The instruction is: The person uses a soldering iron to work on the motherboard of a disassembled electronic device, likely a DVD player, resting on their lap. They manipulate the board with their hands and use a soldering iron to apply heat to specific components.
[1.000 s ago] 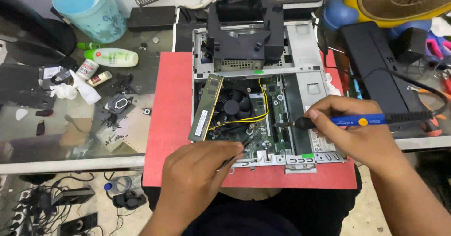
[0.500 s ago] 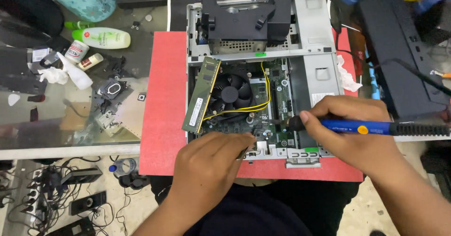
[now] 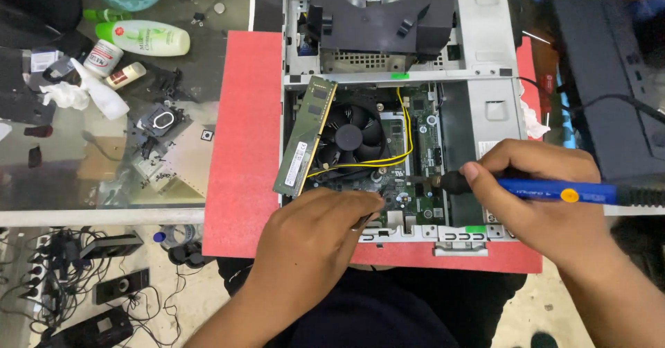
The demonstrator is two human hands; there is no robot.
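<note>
The right hand (image 3: 537, 202) grips a blue-handled soldering iron (image 3: 554, 192), its dark tip lying on the green motherboard (image 3: 415, 181) inside an open grey computer case (image 3: 485, 64). The left hand (image 3: 315, 240) rests curled at the board's near edge, fingers pinched on something small I cannot make out. A memory stick (image 3: 305, 136) leans tilted just beside the black cooling fan (image 3: 350, 136). The case sits on a red mat (image 3: 242, 147) on the glass desk (image 3: 104, 175)

Right hand (image 3: 537, 199) grips blue soldering iron (image 3: 554, 193); left hand (image 3: 315, 240) on motherboard (image 3: 405, 192).
</note>
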